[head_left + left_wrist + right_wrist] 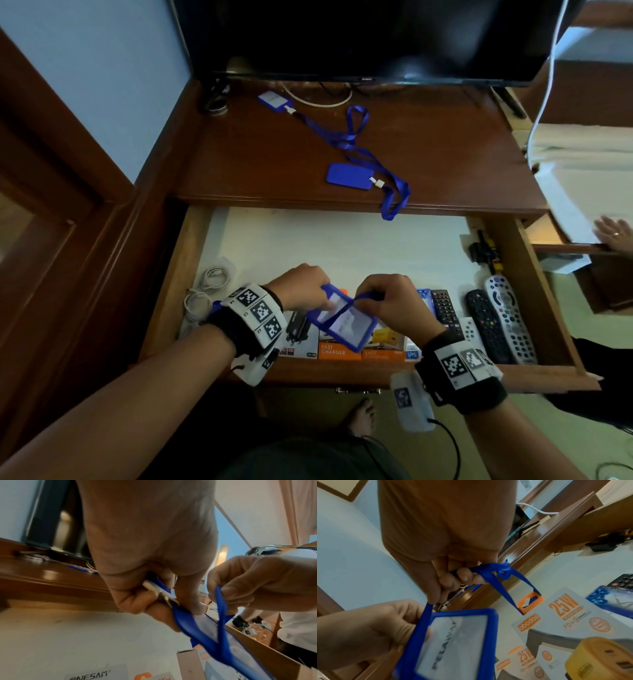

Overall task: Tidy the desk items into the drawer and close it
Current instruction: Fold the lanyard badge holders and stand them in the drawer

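Both hands [346, 298] over the open drawer [342, 240]: left pinching badge holder [346, 323] by its clip, right gathering limp lanyard [489, 573]. Light, floppy, probably tangle-prone; best gripped at stiff frame.

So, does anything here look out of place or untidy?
Yes: two blue badge holders lie on the desk top with tangled lanyards, one lanyard loop drooping over the open drawer.
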Demonstrator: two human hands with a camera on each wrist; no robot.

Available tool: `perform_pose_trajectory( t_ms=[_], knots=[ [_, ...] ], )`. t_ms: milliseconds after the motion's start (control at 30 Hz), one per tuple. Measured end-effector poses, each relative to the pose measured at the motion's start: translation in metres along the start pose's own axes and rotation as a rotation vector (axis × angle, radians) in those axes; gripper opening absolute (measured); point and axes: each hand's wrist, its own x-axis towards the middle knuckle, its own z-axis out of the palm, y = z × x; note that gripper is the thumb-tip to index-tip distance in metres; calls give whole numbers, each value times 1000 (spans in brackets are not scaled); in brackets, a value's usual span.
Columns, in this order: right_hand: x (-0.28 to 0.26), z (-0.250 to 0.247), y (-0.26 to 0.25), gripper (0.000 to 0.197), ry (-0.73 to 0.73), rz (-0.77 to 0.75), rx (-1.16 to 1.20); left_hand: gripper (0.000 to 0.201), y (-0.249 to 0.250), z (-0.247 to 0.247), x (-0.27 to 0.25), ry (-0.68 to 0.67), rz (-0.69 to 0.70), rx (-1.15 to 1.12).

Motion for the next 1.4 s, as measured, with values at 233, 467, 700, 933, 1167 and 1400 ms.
perform_pose_trajectory(
  t_ms=[233,467,700,933,1167,1400],
  knots=[
    [4,-4,4,23,-40,49,219,5,-14,-7,-7,-257,65,-512],
    [1,-4,-2,13,-21,114,515,13,-22,-3,-10,-204,174,-942],
    [-1,10,-4,29,69,261,486,31,-1,11,0,111,150,-1273],
    [1,10,-5,28,-38,221,385,12,18,16,11,453,55,-1073],
    [-3,2,-14,27,-168,182,297,14,12,22,18,634,18,-708],
    [11,-13,-18,24,-112,49,4,14,1,16,13,308,81,-258]
  ],
)
